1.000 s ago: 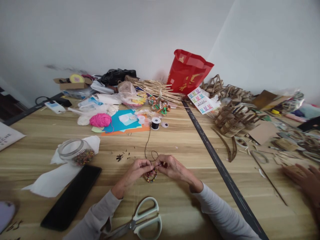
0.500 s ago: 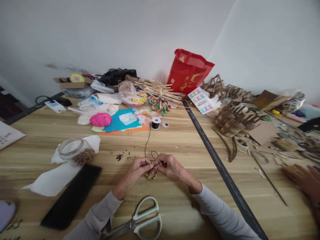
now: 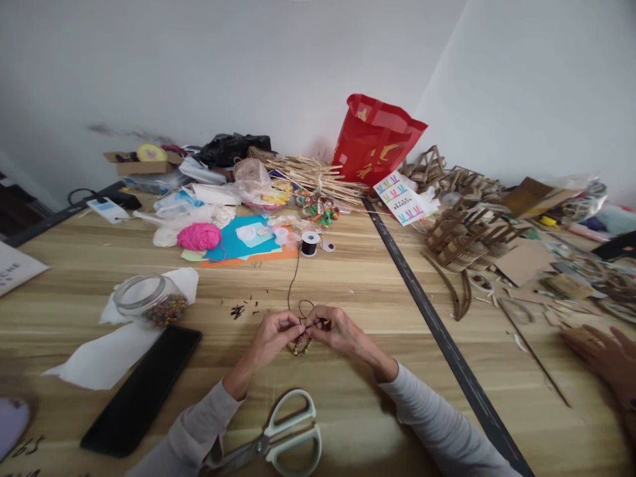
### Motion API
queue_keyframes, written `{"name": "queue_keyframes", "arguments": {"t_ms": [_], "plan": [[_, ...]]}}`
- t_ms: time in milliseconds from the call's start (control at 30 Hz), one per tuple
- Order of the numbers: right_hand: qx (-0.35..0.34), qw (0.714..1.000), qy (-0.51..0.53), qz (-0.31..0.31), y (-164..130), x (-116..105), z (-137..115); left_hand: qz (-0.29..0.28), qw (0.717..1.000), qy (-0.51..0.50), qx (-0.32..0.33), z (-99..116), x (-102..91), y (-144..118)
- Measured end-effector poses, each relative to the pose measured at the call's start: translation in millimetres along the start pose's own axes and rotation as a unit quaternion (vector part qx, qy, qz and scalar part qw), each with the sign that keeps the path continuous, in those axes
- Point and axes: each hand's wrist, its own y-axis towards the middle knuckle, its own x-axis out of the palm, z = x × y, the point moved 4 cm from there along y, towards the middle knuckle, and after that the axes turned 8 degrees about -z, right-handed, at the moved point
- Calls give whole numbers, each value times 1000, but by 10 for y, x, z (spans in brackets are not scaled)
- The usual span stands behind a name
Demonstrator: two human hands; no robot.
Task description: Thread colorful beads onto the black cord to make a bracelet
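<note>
From the head view, I see my left hand (image 3: 272,334) and right hand (image 3: 338,330) pinching the black cord (image 3: 292,281) between fingertips, a beaded loop (image 3: 301,345) hanging under them, just beyond the scissors (image 3: 278,437). The cord runs to its spool (image 3: 309,244), farther beyond the scissors.

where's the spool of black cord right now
In the head view the spool of black cord stands on the wooden table just past centre, at the right edge of the blue paper, its cord trailing toward the hands.
</note>
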Motion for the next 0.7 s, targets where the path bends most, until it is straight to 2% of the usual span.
{"name": "queue_keyframes", "arguments": {"t_ms": [200,700], "plan": [[-2,1000,2,-16,-1,15,17,-5,1000,20,-9,-34,-8,6],[23,998,61,-8,15,60,-7,-7,1000,17,-19,-21,-1,2]]}}
